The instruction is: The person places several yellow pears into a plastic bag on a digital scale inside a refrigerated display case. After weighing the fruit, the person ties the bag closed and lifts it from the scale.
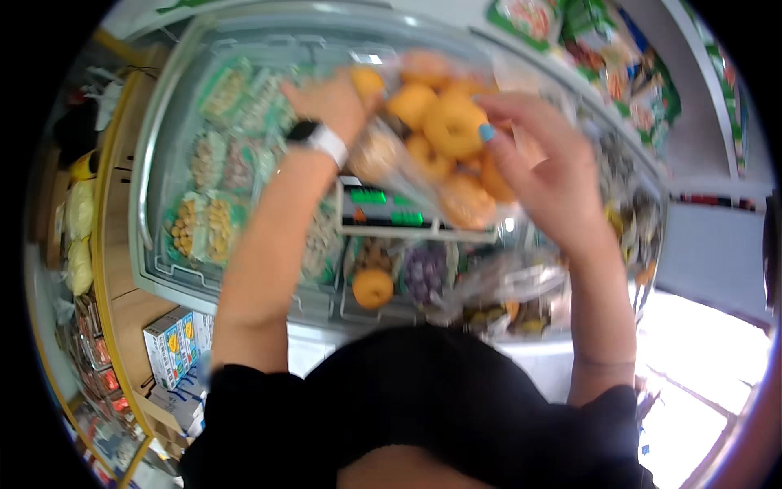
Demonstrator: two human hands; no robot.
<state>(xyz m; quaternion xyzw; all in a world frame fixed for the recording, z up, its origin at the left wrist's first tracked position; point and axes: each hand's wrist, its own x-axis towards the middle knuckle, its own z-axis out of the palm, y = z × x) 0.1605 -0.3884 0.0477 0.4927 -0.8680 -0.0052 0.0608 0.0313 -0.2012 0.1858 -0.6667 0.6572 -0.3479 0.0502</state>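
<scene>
Orange-yellow round fruits [455, 125], some in clear plastic, are heaped on a weighing scale with green lit digits [406, 217]. My left hand [333, 104], with a watch on the wrist, is blurred at the heap's left side, beside one fruit [366, 82]; its grip is unclear. My right hand [544, 162], with blue nails, is at the heap's right side, thumb and fingers apart against the fruits; whether it grips one is unclear. A single orange fruit [373, 288] rests nearer to me, below the scale.
A glass-topped chest [146, 183] surrounds the scale, with bagged foods [223, 91] inside at left and purple pieces [426, 273] near me. Crumpled clear plastic [507, 281] lies at near right. Green packets [647, 91] stand beyond the chest; boxes [171, 348] stand at lower left.
</scene>
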